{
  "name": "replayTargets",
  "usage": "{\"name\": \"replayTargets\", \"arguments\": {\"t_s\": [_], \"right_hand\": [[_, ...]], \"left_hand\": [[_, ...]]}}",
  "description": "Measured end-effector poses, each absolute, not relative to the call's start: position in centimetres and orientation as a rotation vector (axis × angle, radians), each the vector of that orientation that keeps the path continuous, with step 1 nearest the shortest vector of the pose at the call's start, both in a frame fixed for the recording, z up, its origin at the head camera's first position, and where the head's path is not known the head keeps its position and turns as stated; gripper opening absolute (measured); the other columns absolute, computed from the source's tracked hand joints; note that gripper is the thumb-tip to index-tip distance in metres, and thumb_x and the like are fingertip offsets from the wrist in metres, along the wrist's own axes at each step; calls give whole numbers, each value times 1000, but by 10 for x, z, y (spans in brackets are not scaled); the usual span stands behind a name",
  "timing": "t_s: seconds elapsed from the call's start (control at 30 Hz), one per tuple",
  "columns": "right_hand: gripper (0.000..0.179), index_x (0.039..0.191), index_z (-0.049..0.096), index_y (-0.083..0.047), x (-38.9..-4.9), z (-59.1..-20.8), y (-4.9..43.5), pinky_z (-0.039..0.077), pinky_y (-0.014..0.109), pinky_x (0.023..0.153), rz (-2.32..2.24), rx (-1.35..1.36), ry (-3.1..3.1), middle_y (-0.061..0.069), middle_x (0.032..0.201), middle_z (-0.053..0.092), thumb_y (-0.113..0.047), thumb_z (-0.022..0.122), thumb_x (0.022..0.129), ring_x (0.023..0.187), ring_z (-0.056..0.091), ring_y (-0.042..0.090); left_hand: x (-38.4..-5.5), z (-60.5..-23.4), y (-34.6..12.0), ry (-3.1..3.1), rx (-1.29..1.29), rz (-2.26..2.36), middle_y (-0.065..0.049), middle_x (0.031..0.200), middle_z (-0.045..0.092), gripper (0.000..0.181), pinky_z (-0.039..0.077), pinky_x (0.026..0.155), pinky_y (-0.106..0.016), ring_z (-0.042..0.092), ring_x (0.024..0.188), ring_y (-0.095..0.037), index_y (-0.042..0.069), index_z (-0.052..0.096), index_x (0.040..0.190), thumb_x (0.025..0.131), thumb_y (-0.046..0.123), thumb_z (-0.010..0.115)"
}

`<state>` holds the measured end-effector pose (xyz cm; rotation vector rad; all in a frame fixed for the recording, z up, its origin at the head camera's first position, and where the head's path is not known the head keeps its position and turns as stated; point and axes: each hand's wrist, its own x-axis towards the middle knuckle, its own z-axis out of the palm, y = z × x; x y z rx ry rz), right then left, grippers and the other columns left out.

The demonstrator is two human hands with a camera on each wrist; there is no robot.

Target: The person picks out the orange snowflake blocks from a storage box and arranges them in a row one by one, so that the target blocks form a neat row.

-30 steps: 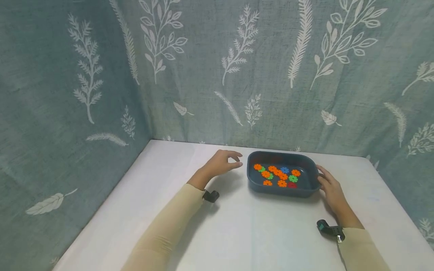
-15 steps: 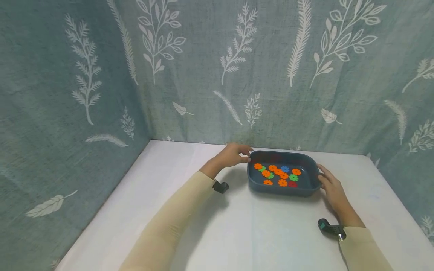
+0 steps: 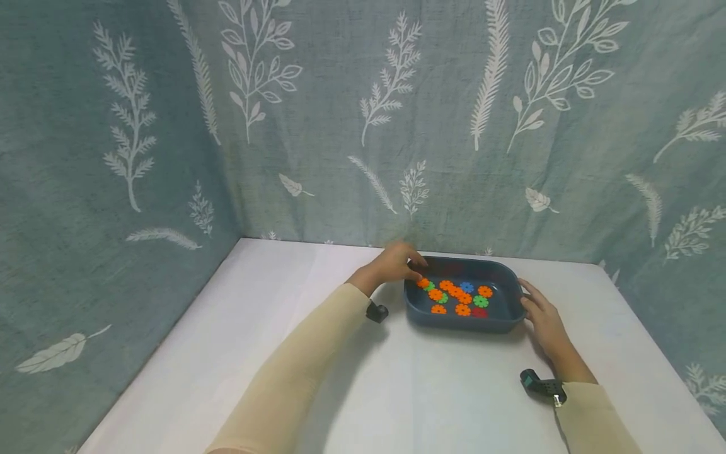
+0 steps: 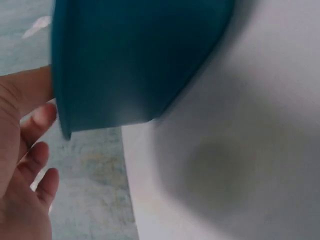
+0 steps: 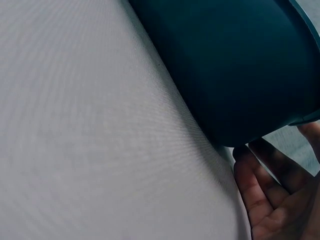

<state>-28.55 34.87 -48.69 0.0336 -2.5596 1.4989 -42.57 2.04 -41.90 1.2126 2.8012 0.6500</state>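
In the head view a dark blue-green rectangular tub (image 3: 454, 322) stands on the white table, holding several small notched discs: mostly orange (image 3: 463, 309), with green (image 3: 481, 301), blue (image 3: 467, 287) and red (image 3: 479, 312) ones among them. My left hand (image 3: 392, 263) reaches over the tub's left end, its thumb tip beside an orange disc. Loosely bent fingers (image 4: 47, 187) show past the tub's wall in the left wrist view; that thumb's tip is hidden by the wall. At the opposite end my right hand (image 3: 543, 318) holds the tub, its fingers (image 5: 255, 185) against the underside edge.
A white-covered table (image 3: 442, 391) extends in front of the tub and to both sides. Grey-green curtains (image 3: 334, 126) with white leaf patterns stand close behind the tub and along the left.
My left hand has moved right, from beside the tub to over its left rim. The right hand keeps its place on the tub, and the whole head view has shifted slightly.
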Motion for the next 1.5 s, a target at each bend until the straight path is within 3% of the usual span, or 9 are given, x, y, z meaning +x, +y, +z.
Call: {"name": "replayTargets", "arguments": {"t_s": [0.23, 0.5, 0.63, 0.77, 0.87, 1.03, 1.4, 1.5], "right_hand": [[56, 155, 24, -11, -284, -486, 347, 33, 62, 100, 1498, 39, -2562, 21, 156, 22, -37, 29, 107, 138, 26, 48], [56, 155, 24, -12, -285, -486, 346, 32, 63, 101, 1501, 28, -2567, 21, 157, 21, -38, 29, 106, 138, 25, 48], [56, 155, 24, -11, -285, -484, 346, 32, 63, 101, 1499, 38, -2563, 21, 156, 21, -38, 30, 106, 138, 25, 48], [55, 154, 26, -9, -285, -482, 344, 33, 62, 100, 1517, 61, -2537, 22, 156, 22, -36, 31, 107, 137, 26, 48], [55, 154, 26, -8, -287, -483, 344, 34, 62, 100, 1522, 75, -2526, 22, 156, 22, -35, 32, 107, 137, 26, 48], [54, 154, 26, -8, -288, -483, 344, 33, 62, 100, 1521, 95, -2527, 22, 156, 22, -34, 31, 107, 138, 25, 48], [55, 154, 25, -8, -286, -487, 348, 33, 62, 100, 1504, 69, -2547, 22, 156, 21, -35, 31, 107, 138, 23, 48], [55, 154, 25, -8, -285, -487, 349, 33, 62, 100, 1499, 63, -2555, 22, 156, 20, -35, 31, 107, 138, 23, 48]], "left_hand": [[-419, -415, 38, 2814, 1263, 286, 15, 103, 68, 32, 27, 99, -39, 49, 101, -12, 22, 76, 112, 82, 31, 80], [-419, -412, 54, 2898, 1348, -290, 16, 93, 69, 24, 28, 79, -34, 51, 92, -13, 29, 78, 102, 80, 38, 80], [-417, -411, 62, 2919, 1341, -482, 17, 90, 69, 17, 27, 77, -34, 50, 94, -12, 33, 78, 97, 80, 36, 80], [-414, -411, 66, 2934, 1303, -598, 17, 92, 70, 14, 29, 85, -36, 49, 105, -14, 36, 77, 98, 85, 33, 77], [-412, -410, 66, 2933, 1254, -645, 17, 93, 71, 13, 28, 94, -41, 47, 114, -16, 36, 76, 99, 87, 33, 74], [-408, -412, 67, 2939, 1209, -688, 14, 94, 71, 11, 25, 103, -48, 44, 112, -19, 34, 76, 99, 90, 33, 71], [-405, -422, 68, 2972, 1207, -517, 17, 95, 69, 15, 21, 109, -50, 45, 113, -18, 35, 76, 104, 90, 34, 71], [-402, -425, 68, 2939, 1238, -425, 17, 96, 69, 16, 26, 103, -47, 51, 107, -16, 35, 76, 105, 90, 34, 71]]}}
